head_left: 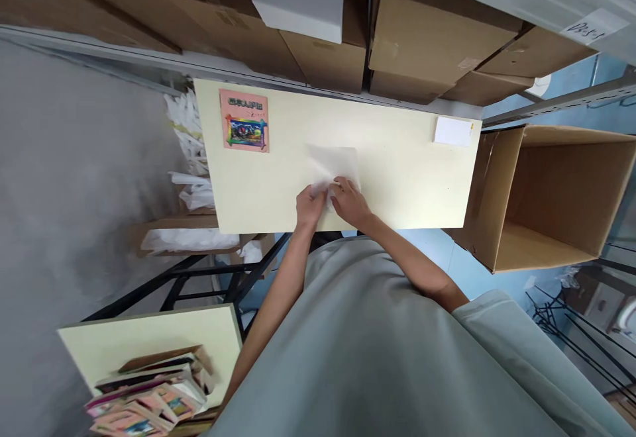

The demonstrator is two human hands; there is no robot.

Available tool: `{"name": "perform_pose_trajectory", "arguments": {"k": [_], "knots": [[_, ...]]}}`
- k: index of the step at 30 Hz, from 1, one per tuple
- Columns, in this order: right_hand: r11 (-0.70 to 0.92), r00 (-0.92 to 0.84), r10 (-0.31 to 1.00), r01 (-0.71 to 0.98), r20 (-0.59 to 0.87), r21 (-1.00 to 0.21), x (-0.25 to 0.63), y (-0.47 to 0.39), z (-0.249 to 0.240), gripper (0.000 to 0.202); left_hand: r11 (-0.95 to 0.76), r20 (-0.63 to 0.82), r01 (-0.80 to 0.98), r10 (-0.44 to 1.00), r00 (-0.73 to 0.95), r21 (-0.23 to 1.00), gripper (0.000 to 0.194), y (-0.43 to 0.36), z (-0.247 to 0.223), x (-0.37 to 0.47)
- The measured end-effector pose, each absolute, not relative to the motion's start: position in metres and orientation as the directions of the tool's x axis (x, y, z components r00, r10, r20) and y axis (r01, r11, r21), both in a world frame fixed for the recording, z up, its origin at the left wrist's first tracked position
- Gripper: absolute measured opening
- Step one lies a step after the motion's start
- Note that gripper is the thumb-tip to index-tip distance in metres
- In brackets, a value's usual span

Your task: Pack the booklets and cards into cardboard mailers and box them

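Observation:
A thin, whitish plastic bag (342, 160) lies partly flat on the pale table (397, 172), its near edge bunched up by my hands. My left hand (310, 207) is closed on the bag's near left corner. Close beside it, my right hand (350, 202) pinches the near edge with bent fingers. The two hands almost touch at the table's front edge. To the left at the back lies a pink booklet (244, 121) with a colourful picture on its cover, apart from both hands.
A small white pad (453, 131) lies at the table's back right. Cardboard boxes (422, 40) line a shelf behind. An open carton (561, 198) stands at right. White bags (191, 126) hang at left. More booklets (149, 397) are stacked on a lower stand (149, 328).

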State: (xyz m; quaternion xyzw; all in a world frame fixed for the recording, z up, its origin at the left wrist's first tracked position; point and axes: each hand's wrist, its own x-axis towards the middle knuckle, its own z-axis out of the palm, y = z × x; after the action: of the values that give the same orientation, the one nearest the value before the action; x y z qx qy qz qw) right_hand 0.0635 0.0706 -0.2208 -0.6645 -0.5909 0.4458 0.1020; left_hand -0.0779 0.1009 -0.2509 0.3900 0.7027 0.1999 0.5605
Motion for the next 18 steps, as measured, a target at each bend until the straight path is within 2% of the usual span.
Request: {"name": "perform_pose_trajectory", "arguments": {"k": [5, 8, 10, 12, 15, 18], "knots": [[-0.398, 0.044, 0.888, 0.572, -0.457, -0.718, 0.061, 0.070, -0.223, 0.027, 0.487, -0.521, 0.351, 0.854, 0.002, 0.800, 0.033, 0.089, -0.252, -0.072], [-0.531, 0.180, 0.841, 0.454, -0.509, -0.716, 0.071, 0.071, -0.215, 0.034, 0.320, -0.426, 0.410, 0.883, 0.198, 0.854, 0.036, 0.069, -0.235, -0.064], [-0.568, 0.266, 0.823, 0.403, -0.502, -0.718, 0.090, 0.067, -0.208, 0.033, 0.246, -0.399, 0.402, 0.845, 0.357, 0.882, 0.047, 0.055, -0.225, -0.060], [-0.584, 0.371, 0.804, 0.352, -0.464, -0.731, 0.119, 0.057, -0.204, 0.040, 0.207, -0.381, 0.393, 0.814, 0.438, 0.896, 0.061, 0.045, -0.221, -0.058], [-0.634, 0.538, 0.721, 0.259, -0.436, -0.729, 0.171, 0.035, -0.206, 0.046, 0.118, -0.332, 0.444, 0.834, 0.442, 0.888, 0.073, 0.045, -0.226, -0.056], [-0.686, 0.610, 0.626, 0.133, -0.486, -0.716, 0.217, 0.016, -0.218, 0.049, 0.016, -0.307, 0.557, 0.848, 0.433, 0.830, 0.070, 0.057, -0.239, -0.053]]}}
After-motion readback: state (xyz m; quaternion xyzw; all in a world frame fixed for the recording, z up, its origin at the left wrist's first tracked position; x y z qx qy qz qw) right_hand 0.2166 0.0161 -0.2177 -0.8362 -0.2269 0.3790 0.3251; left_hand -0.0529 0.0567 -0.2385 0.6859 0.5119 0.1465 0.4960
